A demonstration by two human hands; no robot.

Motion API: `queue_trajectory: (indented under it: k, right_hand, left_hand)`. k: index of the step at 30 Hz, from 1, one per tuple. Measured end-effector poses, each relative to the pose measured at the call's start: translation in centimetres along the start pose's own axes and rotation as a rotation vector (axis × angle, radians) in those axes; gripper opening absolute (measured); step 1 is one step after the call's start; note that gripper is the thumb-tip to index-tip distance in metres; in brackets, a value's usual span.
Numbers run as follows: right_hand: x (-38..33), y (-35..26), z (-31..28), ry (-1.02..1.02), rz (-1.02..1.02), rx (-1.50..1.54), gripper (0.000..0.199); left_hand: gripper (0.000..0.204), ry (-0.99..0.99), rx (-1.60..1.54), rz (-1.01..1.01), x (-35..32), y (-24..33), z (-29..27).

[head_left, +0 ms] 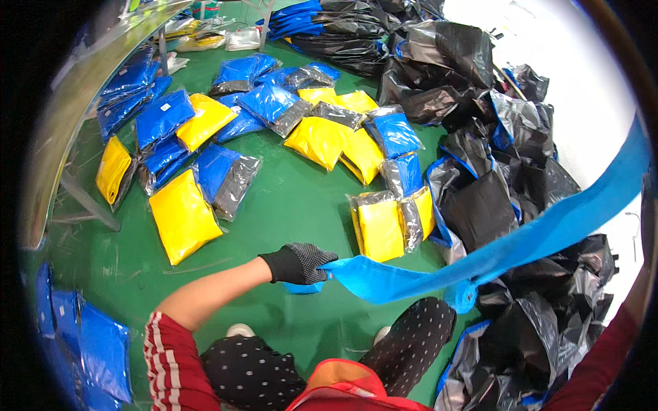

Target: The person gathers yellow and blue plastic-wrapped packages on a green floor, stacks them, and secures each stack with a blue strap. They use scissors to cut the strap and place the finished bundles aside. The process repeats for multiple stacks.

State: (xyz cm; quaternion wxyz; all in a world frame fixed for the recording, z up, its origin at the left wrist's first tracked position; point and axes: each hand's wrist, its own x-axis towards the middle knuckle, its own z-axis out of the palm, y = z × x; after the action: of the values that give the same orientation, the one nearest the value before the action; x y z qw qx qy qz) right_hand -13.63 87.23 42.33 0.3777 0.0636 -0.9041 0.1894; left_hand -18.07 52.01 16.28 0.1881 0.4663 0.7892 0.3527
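My left hand (301, 264), in a black glove with small light dots, is closed around a long, wide, bright blue fabric strip (439, 277). A short piece of the same blue hangs below my fist. From there the strip sags, then rises to the upper right edge of the head view. A rolled part of blue strip (462, 297) hangs or rests beside my right knee; which, I cannot tell. My right arm in a red sleeve (610, 356) reaches up along the right rim, and its hand is beyond the picture.
Clear-wrapped yellow packets (184, 216) and blue packets (271, 106) lie scattered over the green floor (288, 198). Black sheeting with blue edging (480, 205) is heaped along the right. More blue packets (103, 349) lie at lower left, and a metal-legged table (82, 198) stands at left.
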Motion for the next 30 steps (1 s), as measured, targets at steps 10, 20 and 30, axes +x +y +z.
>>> queue_trajectory:
  k: [10,20,30]
  right_hand:
    - [2.1,-14.2,19.7,-0.285,-0.086,0.046,0.027]
    - [5.0,0.1,16.6,-0.035,0.140,-0.088,0.028]
    - [-36.1,14.2,19.4,-0.287,1.759,1.174,0.017]
  left_hand:
    - [0.045,0.733,0.150,-0.269,-24.4,-10.0,-7.6]
    - [0.044,0.573,0.467,-1.106,-59.1,-18.4,-4.6]
    - [0.094,-0.149,0.606,-1.241,-44.3,-15.6,-1.7]
